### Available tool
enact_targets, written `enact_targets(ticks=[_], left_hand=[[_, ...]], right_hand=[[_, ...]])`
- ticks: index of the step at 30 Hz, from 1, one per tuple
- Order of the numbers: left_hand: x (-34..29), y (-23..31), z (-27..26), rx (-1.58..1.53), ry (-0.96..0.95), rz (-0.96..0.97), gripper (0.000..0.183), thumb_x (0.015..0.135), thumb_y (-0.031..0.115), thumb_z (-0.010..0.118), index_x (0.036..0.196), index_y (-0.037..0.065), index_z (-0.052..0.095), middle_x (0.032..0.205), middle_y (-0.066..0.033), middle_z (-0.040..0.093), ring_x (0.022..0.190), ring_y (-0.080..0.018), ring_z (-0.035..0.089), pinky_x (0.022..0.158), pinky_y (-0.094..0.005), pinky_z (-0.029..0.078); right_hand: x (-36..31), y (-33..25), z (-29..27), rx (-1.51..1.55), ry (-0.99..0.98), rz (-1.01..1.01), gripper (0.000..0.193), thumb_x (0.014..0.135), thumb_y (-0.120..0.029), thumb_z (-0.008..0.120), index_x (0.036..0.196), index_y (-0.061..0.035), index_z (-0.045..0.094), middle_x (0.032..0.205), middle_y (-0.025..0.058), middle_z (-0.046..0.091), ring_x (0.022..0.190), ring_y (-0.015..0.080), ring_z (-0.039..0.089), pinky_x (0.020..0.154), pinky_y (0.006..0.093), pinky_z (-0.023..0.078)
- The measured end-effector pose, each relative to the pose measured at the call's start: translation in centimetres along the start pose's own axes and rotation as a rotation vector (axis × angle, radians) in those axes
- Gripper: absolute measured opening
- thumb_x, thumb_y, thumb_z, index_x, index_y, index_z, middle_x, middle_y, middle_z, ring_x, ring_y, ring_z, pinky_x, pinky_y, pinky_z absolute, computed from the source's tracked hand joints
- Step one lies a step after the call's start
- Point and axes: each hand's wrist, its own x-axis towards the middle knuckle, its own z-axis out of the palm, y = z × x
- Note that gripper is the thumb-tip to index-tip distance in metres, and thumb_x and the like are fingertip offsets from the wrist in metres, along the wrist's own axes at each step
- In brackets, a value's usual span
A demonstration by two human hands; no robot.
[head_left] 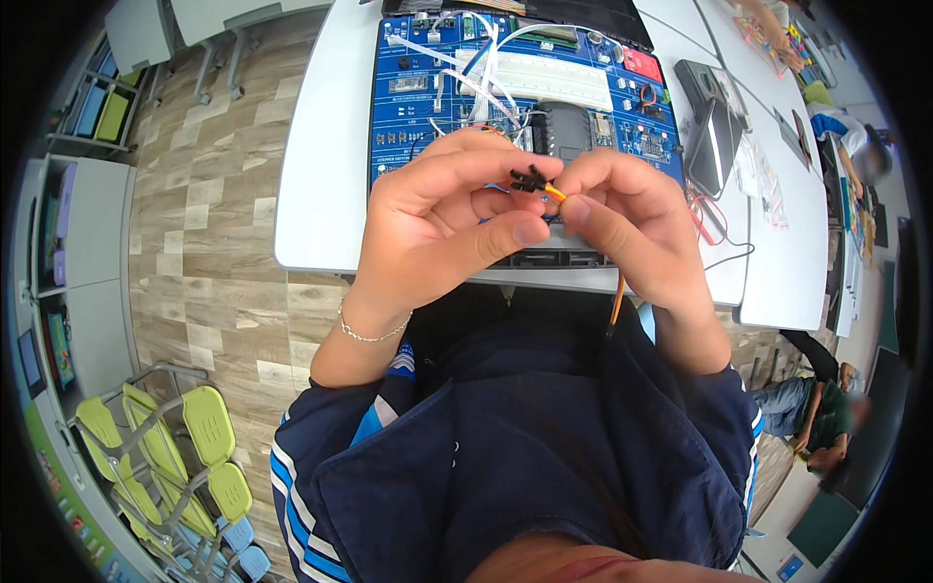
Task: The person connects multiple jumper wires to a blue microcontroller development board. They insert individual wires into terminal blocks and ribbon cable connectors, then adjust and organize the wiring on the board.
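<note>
1. Here the right hand [632, 219] is pinching a slim bundle of jumper wires [555, 193] between thumb and forefinger, yellow, orange and red showing at the grip
2. Right at the bundle's upper end, black connectors [528, 181] are poking out toward the left hand [452, 209], in front of its forefinger
3. And that left hand is curving around them, thumb and forefinger standing apart; whether it's actually touching the connectors, I cannot tell
4. A thin bracelet [375, 338] is circling the left wrist, while an orange-brown length of wire [618, 299] is dangling under the right hand, past the near edge of the white desk [321, 185]
5. Just beyond the hands, a blue electronics board [398, 117] is lying in its black case, reaching close to the desk's near edge, and the hands are covering part of it
6. On that board, a white breadboard [573, 83] is sitting toward the far side, white ribbon cables [491, 73] are looping over it, and a dark grey module [567, 131] is resting nearer the hands
7. Over toward the desk's right edge, a shiny dark device [714, 146] is lying beside the case, with a red cable [707, 222] curling nearer the front
8. Farther out, green-backed chairs [209, 428] are standing on the floor, left of the person
</note>
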Motion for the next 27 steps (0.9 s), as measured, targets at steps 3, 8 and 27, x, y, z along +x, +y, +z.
enact_targets(ticks=[3, 8, 27], left_hand=[[0.0, -0.4, -0.2, 0.092, -0.020, 0.044, 0.031, 0.086, -0.012, 0.075, 0.116, -0.008, 0.067, 0.113, -0.0159, 0.064, 0.102, -0.0200, 0.068, 0.089, -0.0315, 0.062], [-0.4, -0.8, 0.2, 0.061, 0.074, 0.048, 0.023, 0.086, -0.011, 0.075, 0.108, -0.008, 0.069, 0.109, -0.0142, 0.066, 0.099, -0.0183, 0.068, 0.086, -0.0286, 0.061], [-1.2, -0.2, -0.1, 0.068, 0.203, 0.021, 0.024, 0.087, -0.011, 0.075, 0.110, -0.009, 0.070, 0.109, -0.0161, 0.070, 0.101, -0.0201, 0.070, 0.087, -0.0307, 0.061]], right_hand=[[0.3, 0.8, 0.4, 0.111, -0.024, -0.128, 0.009, 0.102, -0.004, 0.063, 0.109, 0.0018, 0.065, 0.086, -0.0043, 0.061, 0.072, -0.0022, 0.049, 0.059, 0.0177, 0.035], [0.4, 1.2, 0.9, 0.113, 0.032, -0.154, 0.008, 0.101, -0.004, 0.066, 0.106, 0.0007, 0.067, 0.087, -0.0032, 0.063, 0.070, -0.0018, 0.048, 0.057, 0.0185, 0.033], [1.0, 0.9, 1.2, -0.427, 0.121, -0.264, 0.008, 0.096, 0.002, 0.067, 0.103, 0.0051, 0.067, 0.099, 0.0081, 0.064, 0.084, 0.0096, 0.057, 0.073, 0.0224, 0.044]])
